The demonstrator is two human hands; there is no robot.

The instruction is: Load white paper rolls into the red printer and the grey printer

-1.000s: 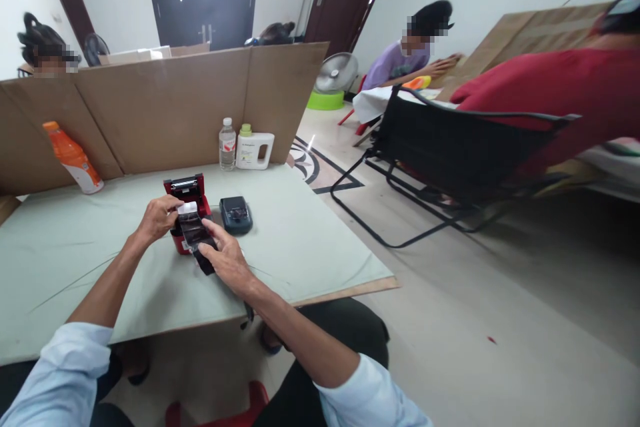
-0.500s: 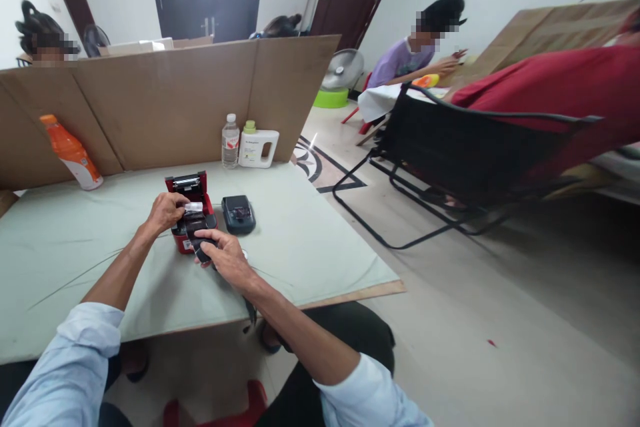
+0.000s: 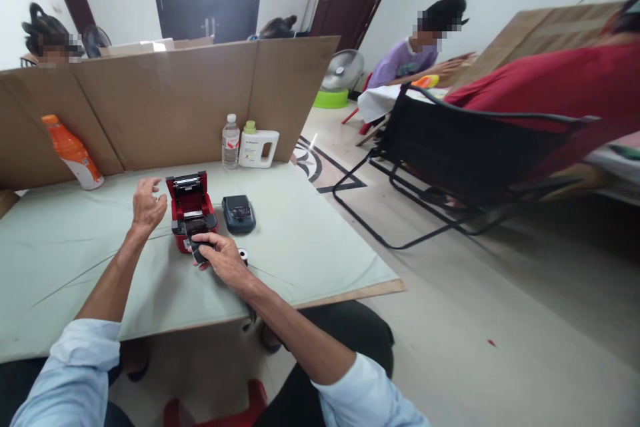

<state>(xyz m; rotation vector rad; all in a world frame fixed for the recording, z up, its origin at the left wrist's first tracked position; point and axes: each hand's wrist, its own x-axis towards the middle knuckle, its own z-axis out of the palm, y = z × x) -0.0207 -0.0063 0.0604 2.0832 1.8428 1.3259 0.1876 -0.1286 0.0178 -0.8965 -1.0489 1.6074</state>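
A small red-and-black label printer [image 3: 180,240] stands on the table with its lid [image 3: 187,183] tipped up. A white strip [image 3: 193,215] shows inside it. My left hand [image 3: 149,207] is raised just left of the printer, fingers apart and holding nothing. At the printer's front, my right hand [image 3: 225,259] pinches a dark piece [image 3: 200,251] between thumb and fingers; whether it is a loose part or joined to the printer I cannot tell. Beside that hand lies a small white roll [image 3: 243,255], partly hidden. A dark boxy device [image 3: 239,214] sits right of the printer.
A cardboard partition [image 3: 175,103] closes the table's far side. Before it stand an orange bottle [image 3: 73,152], a clear bottle [image 3: 231,141] and a white jug [image 3: 257,148]. To the right are a black folding chair [image 3: 450,147], a fan [image 3: 345,70] and other people.
My left hand has let go of the white strip inside the printer and moved left, its fingers opening. My right hand stays at the front with the dark piece.
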